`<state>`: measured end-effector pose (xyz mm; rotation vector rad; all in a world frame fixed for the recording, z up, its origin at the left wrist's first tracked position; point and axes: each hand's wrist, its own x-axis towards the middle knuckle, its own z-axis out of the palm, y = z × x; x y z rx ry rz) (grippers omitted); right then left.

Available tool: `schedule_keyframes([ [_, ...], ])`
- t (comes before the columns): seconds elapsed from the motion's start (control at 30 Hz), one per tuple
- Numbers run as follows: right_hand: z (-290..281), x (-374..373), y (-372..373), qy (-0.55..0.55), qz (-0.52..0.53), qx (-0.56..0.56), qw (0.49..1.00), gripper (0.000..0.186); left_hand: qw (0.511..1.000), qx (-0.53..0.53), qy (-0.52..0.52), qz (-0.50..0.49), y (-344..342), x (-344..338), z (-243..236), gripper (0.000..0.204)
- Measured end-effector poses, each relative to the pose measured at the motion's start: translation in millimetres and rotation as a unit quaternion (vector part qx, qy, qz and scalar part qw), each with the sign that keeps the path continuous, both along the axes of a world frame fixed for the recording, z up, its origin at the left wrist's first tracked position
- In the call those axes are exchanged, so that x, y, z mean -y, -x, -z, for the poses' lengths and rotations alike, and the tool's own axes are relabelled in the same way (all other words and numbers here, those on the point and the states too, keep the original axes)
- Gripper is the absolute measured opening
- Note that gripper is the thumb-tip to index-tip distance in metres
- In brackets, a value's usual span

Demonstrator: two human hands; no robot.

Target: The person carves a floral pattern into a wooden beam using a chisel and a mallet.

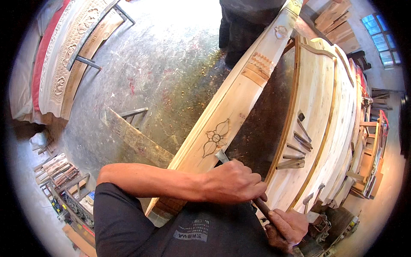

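Note:
A long pale wooden beam (234, 100) runs from my lap up to the far right. Dark lines on its face draw a petalled flower (216, 136), and farther along is a notched, stepped patch (259, 68). Beside the flower's near petal, the blade of a chisel (221, 156) touches or hovers just over the wood; I cannot tell which. My left hand (234, 182) is wrapped round the chisel just behind the blade. Lower right, my right hand (287, 227) closes on the rear of its long dark handle (262, 207). The handle's end is hidden.
Pale boards (314, 85) lie on the right, bearing several chisels (302, 141) and a hammer (308, 199). A person in dark clothes (246, 25) is at the beam's far end. Carved panels (64, 64) and a tool crate (70, 197) stand left; a plank (139, 137) lies low.

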<state>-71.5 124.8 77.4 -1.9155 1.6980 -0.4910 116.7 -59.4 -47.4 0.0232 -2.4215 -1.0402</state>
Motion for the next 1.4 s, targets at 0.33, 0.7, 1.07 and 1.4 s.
schedule_keyframes([
  [0.33, 15.8, -10.1, -22.7, 0.037, 0.103, -0.086, 0.990, 0.052, 0.999, 0.019, 0.033, 0.003, -1.7, -4.0, 2.7, 0.020],
  [0.7, 17.2, -16.0, -23.5, 0.040, 0.089, -0.069, 0.993, 0.055, 0.996, -0.013, 0.093, -0.001, 0.9, -7.8, 3.7, 0.019],
  [1.07, 14.9, 1.5, -10.2, 0.042, 0.054, -0.060, 0.996, 0.053, 0.996, -0.027, 0.065, -0.047, 4.6, -12.2, 3.1, 0.018],
  [1.4, 14.8, 8.9, -2.4, 0.017, 0.031, -0.067, 0.997, 0.054, 0.998, -0.009, 0.046, -0.051, 6.8, -9.8, 3.7, 0.016],
])
